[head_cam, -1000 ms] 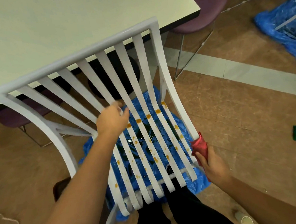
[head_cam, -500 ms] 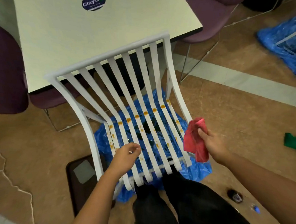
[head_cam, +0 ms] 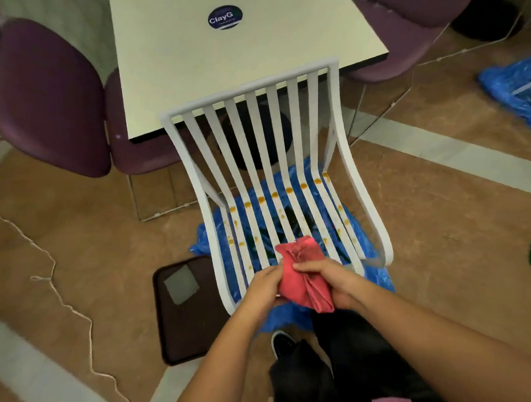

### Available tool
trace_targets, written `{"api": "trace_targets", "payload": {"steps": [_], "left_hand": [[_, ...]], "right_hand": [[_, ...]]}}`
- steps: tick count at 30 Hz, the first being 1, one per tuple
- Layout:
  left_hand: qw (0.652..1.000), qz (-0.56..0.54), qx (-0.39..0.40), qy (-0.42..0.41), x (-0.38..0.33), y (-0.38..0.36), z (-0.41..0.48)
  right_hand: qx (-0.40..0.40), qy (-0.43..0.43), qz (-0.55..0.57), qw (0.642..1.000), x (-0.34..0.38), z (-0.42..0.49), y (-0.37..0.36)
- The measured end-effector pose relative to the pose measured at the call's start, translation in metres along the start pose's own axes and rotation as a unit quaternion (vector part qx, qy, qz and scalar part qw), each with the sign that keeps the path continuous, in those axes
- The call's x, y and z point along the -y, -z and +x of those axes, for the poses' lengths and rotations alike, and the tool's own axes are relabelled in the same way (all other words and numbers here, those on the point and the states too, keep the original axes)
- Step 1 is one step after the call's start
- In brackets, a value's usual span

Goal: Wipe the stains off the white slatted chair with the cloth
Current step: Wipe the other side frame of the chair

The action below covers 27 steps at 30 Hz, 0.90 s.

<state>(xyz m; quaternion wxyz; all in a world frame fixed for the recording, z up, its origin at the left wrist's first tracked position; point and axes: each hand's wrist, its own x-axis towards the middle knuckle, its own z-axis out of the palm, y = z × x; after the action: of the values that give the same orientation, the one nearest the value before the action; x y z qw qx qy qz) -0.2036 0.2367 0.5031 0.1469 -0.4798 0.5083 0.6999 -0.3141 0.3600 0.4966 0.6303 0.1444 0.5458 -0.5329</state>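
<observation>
Left hand (head_cam: 263,286) off chair (head_cam: 251,88), now beside right hand (head_cam: 334,283); fingers (head_cam: 311,264) curled gripping cloth (head_cam: 300,279).

One white chair (head_cam: 251,87), one red cloth (head_cam: 303,279), two hands (head_cam: 265,289) (head_cam: 331,280), one table (head_cam: 248,49), one dark tray (head_cam: 191,326).

Single head view, steep downward-forward, close above chair (head_cam: 314,120).

White slatted chair (head_cam: 314,120) upright on the floor, backrest at the far side, slats curving down from the top rail and forward across the seat. Orange-brown stains (head_cam: 303,185) in a row across the slats at the seat's rear bend, smaller spots scattered further forward. Red cloth (head_cam: 303,279) bunched and creased above the seat's front edge, held between left grip (head_cam: 263,286) and right grip (head_cam: 334,282).
</observation>
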Motion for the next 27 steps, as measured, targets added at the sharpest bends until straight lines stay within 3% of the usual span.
{"api": "trace_targets", "payload": {"steps": [7,12,23,25,27], "left_hand": [[0.985,-0.171,0.006,0.008,0.034,0.018,-0.037],[0.973,-0.227,0.046,0.019,0.053,0.011,-0.034],[0.976,-0.208,0.025,-0.058,0.073,-0.005,0.056],[0.976,-0.208,0.002,-0.062,0.079,-0.008,0.092],[0.974,-0.217,-0.026,-0.059,0.089,-0.009,0.13]], "right_hand": [[-0.014,0.071,-0.094,0.993,-0.036,-0.019,-0.031],[-0.037,0.118,-0.194,0.973,-0.045,-0.017,-0.03],[-0.039,0.187,-0.295,0.936,-0.033,0.07,0.02],[-0.051,0.163,-0.246,0.954,-0.035,0.109,0.039],[-0.019,0.1,-0.086,0.991,-0.038,0.146,0.063]]}}
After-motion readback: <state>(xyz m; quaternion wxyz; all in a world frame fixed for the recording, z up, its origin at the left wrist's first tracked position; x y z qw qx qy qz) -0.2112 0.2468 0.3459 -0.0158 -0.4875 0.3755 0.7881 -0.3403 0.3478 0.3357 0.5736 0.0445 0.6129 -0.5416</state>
